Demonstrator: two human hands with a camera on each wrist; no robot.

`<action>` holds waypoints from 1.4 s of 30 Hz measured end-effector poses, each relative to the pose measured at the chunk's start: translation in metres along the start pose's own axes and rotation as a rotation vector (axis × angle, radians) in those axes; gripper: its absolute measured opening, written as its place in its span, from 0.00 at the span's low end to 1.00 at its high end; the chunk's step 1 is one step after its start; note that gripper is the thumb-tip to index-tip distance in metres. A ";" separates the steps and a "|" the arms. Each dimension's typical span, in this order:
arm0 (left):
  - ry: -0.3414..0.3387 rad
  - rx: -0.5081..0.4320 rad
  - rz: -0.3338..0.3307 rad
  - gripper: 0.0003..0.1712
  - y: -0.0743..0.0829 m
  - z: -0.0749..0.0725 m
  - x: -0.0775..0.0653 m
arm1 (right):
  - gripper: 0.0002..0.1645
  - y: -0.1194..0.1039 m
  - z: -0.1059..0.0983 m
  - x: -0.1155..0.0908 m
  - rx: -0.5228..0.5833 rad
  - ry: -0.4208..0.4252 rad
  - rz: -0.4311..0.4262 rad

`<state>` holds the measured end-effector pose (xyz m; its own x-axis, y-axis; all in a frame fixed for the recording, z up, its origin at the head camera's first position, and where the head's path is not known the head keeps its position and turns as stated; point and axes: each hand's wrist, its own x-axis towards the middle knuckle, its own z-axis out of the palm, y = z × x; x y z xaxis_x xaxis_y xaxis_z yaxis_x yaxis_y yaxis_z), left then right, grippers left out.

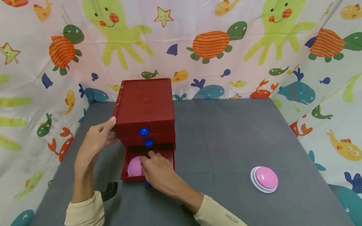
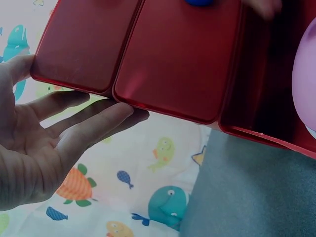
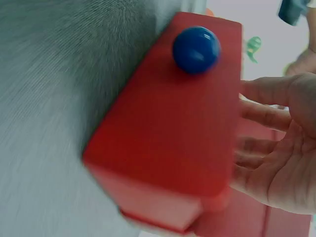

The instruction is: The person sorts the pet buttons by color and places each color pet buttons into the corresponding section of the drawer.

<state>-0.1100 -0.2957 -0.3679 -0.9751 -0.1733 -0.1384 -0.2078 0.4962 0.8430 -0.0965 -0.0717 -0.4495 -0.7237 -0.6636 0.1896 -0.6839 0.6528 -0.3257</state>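
A red drawer box [image 1: 144, 100] with blue knobs stands on the grey table, its bottom drawer [image 1: 123, 172] pulled out. My left hand [image 1: 97, 138] rests against the box's left side, thumb at the top front corner. The left wrist view shows that hand's fingers [image 2: 94, 126] fairly straight along the side. Inside the drawer, at its left, sits a pink dome with a white base [image 1: 135, 166]. My right hand [image 1: 158, 171] reaches over the drawer front beside this dome. Its fingers [image 3: 266, 116] look loosely extended behind the drawer front; whether they touch the dome cannot be told.
Another pink dome on a white round base [image 1: 266, 178] lies on the right part of the grey table [image 1: 220, 141]. A cloth printed with sea animals [image 1: 175, 31] hangs behind and along both sides.
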 end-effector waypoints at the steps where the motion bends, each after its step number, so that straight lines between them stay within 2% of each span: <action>1: 0.003 0.001 -0.004 0.48 0.000 -0.001 -0.001 | 0.15 0.003 -0.004 -0.006 -0.007 0.023 -0.005; 5: 0.014 0.010 -0.008 0.49 -0.002 -0.004 -0.003 | 0.13 0.021 -0.023 -0.028 -0.027 0.152 0.011; 12: 0.003 0.007 0.005 0.49 -0.005 -0.008 -0.003 | 0.11 0.073 -0.057 -0.063 -0.058 0.428 0.145; 15: -0.005 0.003 -0.004 0.48 -0.005 -0.008 -0.002 | 0.11 0.101 -0.070 -0.078 -0.088 0.475 0.238; 18: -0.008 0.003 -0.013 0.49 -0.006 -0.008 -0.001 | 0.13 0.128 -0.083 -0.093 -0.097 0.464 0.350; 26: -0.004 0.019 -0.023 0.49 -0.004 -0.004 0.000 | 0.21 0.184 -0.114 -0.146 -0.088 0.356 0.587; 29: 0.000 0.007 -0.014 0.49 -0.004 -0.005 0.000 | 0.28 0.199 -0.120 -0.161 -0.078 0.204 0.675; 34: -0.001 -0.004 -0.011 0.49 -0.005 -0.006 -0.001 | 0.48 0.216 -0.128 -0.173 0.001 -0.179 0.847; 36: -0.003 -0.003 -0.012 0.49 -0.005 -0.005 -0.001 | 0.55 0.219 -0.129 -0.176 0.054 -0.280 0.892; 39: -0.003 -0.006 -0.011 0.49 -0.005 -0.005 0.000 | 0.59 0.220 -0.128 -0.179 0.112 -0.349 0.923; 42: -0.005 -0.007 -0.012 0.48 -0.005 -0.004 0.001 | 0.57 0.219 -0.126 -0.180 0.120 -0.365 0.929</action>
<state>-0.1097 -0.3017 -0.3705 -0.9729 -0.1752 -0.1510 -0.2190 0.4879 0.8450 -0.1280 0.2370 -0.4381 -0.8794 0.0055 -0.4760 0.1658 0.9408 -0.2956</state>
